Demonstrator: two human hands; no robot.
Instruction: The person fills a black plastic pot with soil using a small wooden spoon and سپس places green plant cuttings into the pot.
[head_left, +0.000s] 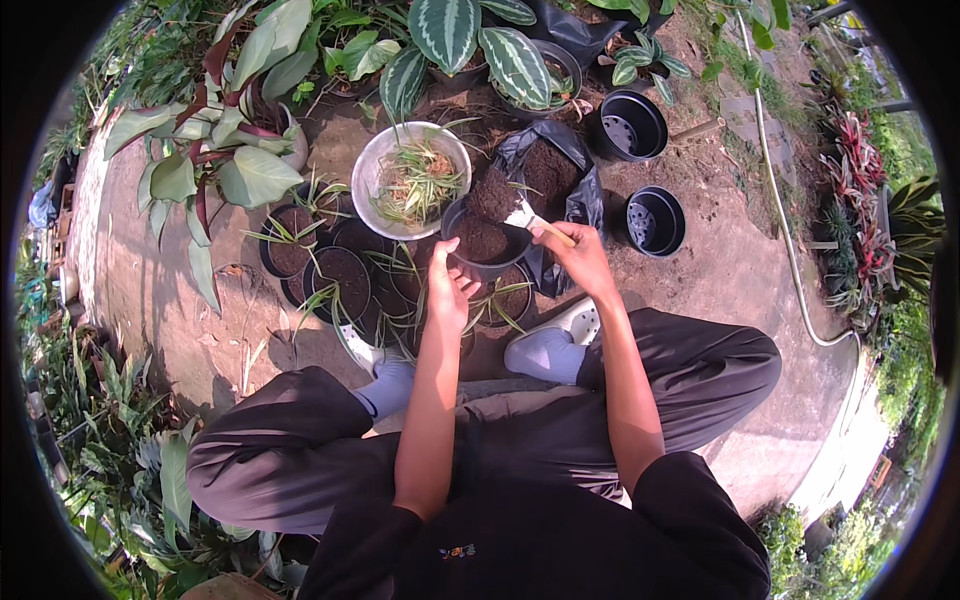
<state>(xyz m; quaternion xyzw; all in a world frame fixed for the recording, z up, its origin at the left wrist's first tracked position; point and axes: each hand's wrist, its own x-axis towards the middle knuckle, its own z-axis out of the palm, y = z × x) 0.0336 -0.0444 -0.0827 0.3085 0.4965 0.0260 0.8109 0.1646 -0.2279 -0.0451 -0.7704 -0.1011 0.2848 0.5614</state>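
Observation:
My left hand (450, 289) holds the near left side of a black plastic pot (491, 266), which has dark soil in it. In my right hand (577, 251) is the wooden handle of a hand trowel (531, 217); its blade, heaped with dark soil (496, 193), is over the pot. Just beyond stands an open black plastic bag (589, 180) with more soil inside. A round, pale basin (364, 176) to the left holds small striped spider plants (420, 180). Potted seedlings in soil, among them one in a black pot (341, 279), crowd around my left forearm.
Two black pots with holes in their bases, one farther (634, 124) and one nearer (656, 221), stand right of the bag. Large leafy potted plants (255, 176) border the far left. A pale hose (784, 217) runs along the concrete ground at right. My shoes flank the near pots.

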